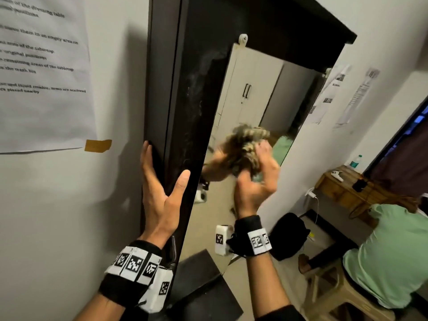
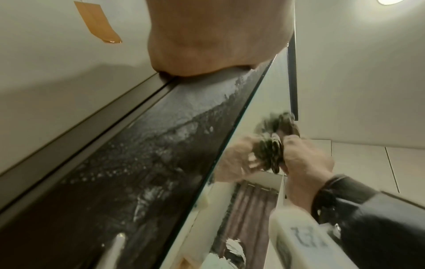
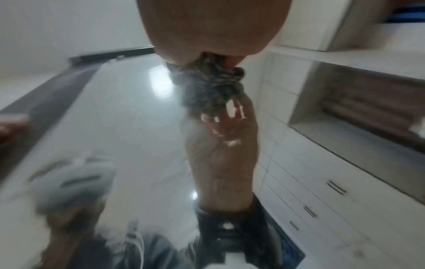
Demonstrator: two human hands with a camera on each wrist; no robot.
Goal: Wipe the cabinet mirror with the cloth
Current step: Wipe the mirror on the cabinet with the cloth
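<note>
A: Where is the cloth (image 1: 249, 149)?

B: I see it bunched in the right hand (image 1: 256, 181), fingers curled round it, pressed against the mirror (image 1: 257, 89) about halfway down the glass. It is blurred in all 3 views.

A: And the left hand (image 1: 159, 193)?

B: Its fingers are straight and spread. It lies flat on the edge of the dark cabinet (image 1: 185, 93), thumb on the front face, which shows pale smears, fingers round the side next to the wall (image 1: 115, 205).

A: Anything else?

B: 1 seated person in a green shirt (image 1: 391, 256) at the lower right, near a wooden tabletop (image 1: 340, 181).
</note>
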